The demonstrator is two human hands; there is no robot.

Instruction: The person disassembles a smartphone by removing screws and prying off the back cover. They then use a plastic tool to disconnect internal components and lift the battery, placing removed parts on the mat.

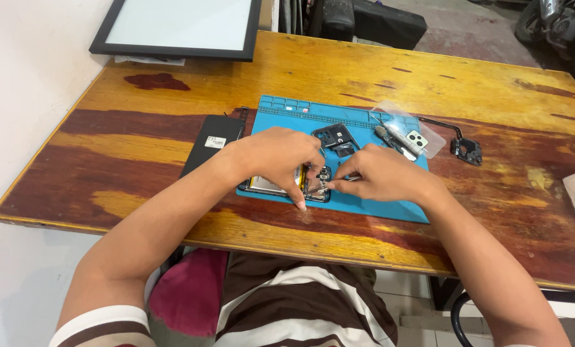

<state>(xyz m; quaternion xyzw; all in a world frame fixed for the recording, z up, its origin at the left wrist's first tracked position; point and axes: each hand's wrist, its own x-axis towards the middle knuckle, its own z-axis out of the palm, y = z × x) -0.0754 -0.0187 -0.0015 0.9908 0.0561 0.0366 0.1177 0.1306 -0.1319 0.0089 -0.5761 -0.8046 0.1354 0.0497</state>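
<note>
My left hand (281,154) presses the opened phone (281,183) at the blue mat's (364,205) near edge, while my right hand's (377,175) fingers pinch a small part (324,173) above it.

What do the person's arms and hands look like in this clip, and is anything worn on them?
Both hands, left hand and right hand, are bare: no gloves, rings, watch or wristband show. The forearms are uncovered too. Short sleeves with brown and cream stripes end above the elbow, matching the striped shirt.
</note>
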